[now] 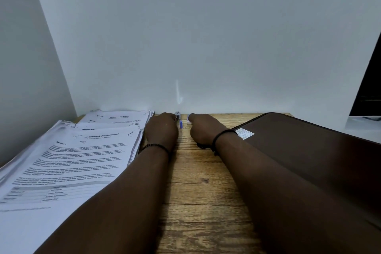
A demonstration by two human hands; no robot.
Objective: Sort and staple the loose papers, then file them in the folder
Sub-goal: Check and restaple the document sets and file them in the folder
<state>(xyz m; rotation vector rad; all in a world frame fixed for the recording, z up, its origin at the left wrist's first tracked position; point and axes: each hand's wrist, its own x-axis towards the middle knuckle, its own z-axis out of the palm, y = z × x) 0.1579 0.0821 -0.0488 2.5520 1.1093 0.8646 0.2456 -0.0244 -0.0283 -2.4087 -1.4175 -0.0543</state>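
Both forearms outstretched; left hand (161,130) and right hand (203,130) knuckles-up, fingers curled, side by side

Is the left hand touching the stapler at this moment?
Touching. The head view shows the left hand with fingers curled against the stapler by the wall.

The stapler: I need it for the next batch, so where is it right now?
In the head view the stapler lies at the far edge of the wooden table against the wall, just right of the paper stacks, at the left hand's fingertips.
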